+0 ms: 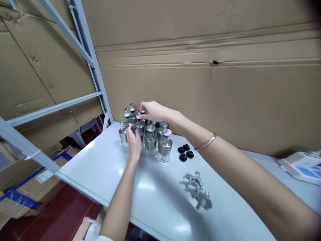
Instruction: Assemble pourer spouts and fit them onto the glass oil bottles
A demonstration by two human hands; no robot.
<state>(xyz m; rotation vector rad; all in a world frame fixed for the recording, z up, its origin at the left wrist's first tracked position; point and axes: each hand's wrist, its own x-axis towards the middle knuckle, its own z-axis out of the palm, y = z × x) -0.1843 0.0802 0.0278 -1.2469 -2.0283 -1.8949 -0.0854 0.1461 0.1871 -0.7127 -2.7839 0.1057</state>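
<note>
Several glass bottles with brushed metal sleeves stand in a tight group at the back of the white table. My left hand (134, 141) is curled around one glass bottle (137, 130) in the front row, whose glass neck shows between the fingers. Just above it, my right hand (153, 111) has its fingers pinched at a metal pourer top (138, 115); the fingertips partly hide it. To the right are capped bottles, among them a front one (165, 147) and its neighbour (150, 144). An uncapped bottle (123, 135) stands to the left.
Several black rubber stoppers (186, 152) lie right of the bottles. Nearer, a blurred pile of metal pourer parts (197, 190) rests on the table (150, 207). Cardboard (213, 97) walls the back, a metal frame (96, 67) rises at left, and a white device (301, 167) sits at right.
</note>
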